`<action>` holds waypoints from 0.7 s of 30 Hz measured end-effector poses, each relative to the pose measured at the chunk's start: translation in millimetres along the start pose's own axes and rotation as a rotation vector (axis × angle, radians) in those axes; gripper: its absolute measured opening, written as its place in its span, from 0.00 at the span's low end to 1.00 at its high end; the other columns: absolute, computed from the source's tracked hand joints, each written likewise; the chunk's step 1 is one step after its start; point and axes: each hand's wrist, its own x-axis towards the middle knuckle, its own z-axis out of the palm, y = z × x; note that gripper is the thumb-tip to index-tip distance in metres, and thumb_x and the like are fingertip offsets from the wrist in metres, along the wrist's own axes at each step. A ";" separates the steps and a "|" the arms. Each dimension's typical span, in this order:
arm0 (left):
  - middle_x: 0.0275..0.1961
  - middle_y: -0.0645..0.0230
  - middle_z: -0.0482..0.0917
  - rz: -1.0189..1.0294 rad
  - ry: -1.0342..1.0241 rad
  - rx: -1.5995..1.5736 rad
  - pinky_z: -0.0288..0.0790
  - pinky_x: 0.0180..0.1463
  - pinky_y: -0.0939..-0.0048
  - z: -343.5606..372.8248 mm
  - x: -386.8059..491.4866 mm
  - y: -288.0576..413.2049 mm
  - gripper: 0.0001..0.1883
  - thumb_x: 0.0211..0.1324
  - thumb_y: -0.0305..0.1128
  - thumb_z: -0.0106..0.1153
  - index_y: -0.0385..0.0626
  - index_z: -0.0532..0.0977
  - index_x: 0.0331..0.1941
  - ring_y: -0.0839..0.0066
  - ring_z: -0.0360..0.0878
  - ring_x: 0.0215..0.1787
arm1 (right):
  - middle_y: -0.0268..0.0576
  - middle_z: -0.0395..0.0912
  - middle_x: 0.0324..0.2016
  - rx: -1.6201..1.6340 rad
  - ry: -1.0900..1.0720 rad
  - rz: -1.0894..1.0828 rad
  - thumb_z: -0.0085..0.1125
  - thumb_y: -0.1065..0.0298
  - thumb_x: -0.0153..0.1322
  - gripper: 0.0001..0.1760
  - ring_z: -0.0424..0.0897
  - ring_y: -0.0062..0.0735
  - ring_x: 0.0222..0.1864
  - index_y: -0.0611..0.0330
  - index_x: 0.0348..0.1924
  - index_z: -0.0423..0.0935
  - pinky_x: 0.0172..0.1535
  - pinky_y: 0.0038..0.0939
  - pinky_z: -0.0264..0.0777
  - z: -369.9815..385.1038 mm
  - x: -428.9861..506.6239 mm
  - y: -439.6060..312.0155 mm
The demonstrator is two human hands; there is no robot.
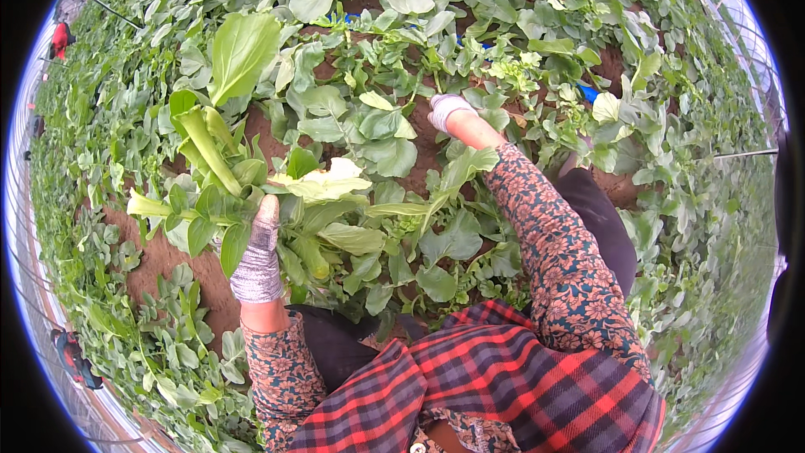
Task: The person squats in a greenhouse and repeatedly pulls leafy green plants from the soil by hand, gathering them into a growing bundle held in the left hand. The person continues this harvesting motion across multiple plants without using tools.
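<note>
My left hand (261,258), in a grey-and-white knit glove with the thumb on top, is closed around a bundle of leafy green plants (214,157). Thick pale-green stalks with cut or broken ends stick out to the left and up. A large yellowish-white leaf (327,181) and drooping green leaves hang on the bundle's right side. Farther forward, my gloved right hand (449,112) reaches down among the growing plants, close to a thin green stem (438,83). Its fingers are mostly hidden, so I cannot tell whether they grip that stem.
Broad-leaved green plants (390,157) crowd the ground all around, with brown soil (170,270) between them. Blue strips (589,93) show under the leaves. Greenhouse hoops and plastic film (736,19) line both sides. People (75,358) are at the far left.
</note>
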 end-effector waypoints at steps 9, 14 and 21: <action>0.53 0.64 0.78 -0.145 -0.049 0.028 0.73 0.55 0.67 4.8 0.4 -9.0 0.23 0.58 0.31 0.65 0.40 0.72 0.56 0.74 0.76 0.49 | 0.56 0.73 0.56 -0.053 0.195 0.086 0.49 0.70 0.70 0.21 0.79 0.47 0.53 0.59 0.57 0.73 0.54 0.39 0.73 53.9 35.2 -3.5; 0.47 0.65 0.81 -0.100 -0.081 0.080 0.73 0.56 0.67 8.0 4.2 -11.5 0.19 0.57 0.30 0.64 0.41 0.73 0.52 0.74 0.78 0.49 | 0.48 0.70 0.60 -0.299 0.278 -0.057 0.49 0.69 0.71 0.21 0.77 0.42 0.54 0.59 0.57 0.73 0.51 0.40 0.74 58.9 62.8 -15.2; 0.46 0.65 0.81 -0.110 -0.083 0.055 0.71 0.57 0.68 18.5 0.0 -7.8 0.21 0.57 0.30 0.64 0.42 0.71 0.54 0.74 0.77 0.48 | 0.38 0.79 0.51 -0.247 0.320 0.211 0.54 0.60 0.69 0.19 0.80 0.34 0.47 0.52 0.51 0.81 0.41 0.39 0.73 57.1 149.8 -28.9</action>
